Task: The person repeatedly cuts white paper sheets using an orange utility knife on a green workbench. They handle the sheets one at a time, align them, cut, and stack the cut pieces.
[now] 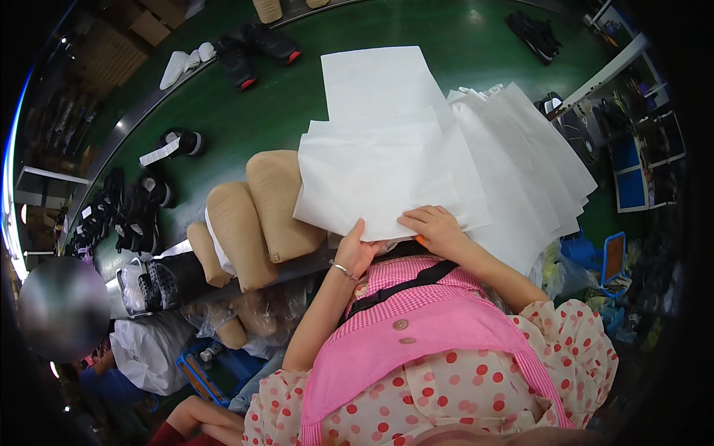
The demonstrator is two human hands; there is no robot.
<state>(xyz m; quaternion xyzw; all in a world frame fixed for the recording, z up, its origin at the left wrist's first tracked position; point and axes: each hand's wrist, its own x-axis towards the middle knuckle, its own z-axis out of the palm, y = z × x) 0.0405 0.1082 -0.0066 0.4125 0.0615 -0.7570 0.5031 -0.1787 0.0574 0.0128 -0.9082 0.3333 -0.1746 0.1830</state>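
Pinched white paper [372, 175] at its near edge with left hand [357, 251]; rested right hand [437, 229] on top, could not tell whether gripping.

**Tan forms [275, 204] crowding your left**

Yeah, your left hand [358, 251] can't slide straight out sideways; those forms sit right beside the white sheets [379, 175], so you'd have to lift over. Beyond them there's bare green table [256, 123] up to the black shoes [269, 44]. Your right hand [435, 229] has fanned sheets [524, 163] blocking that side, so go above.
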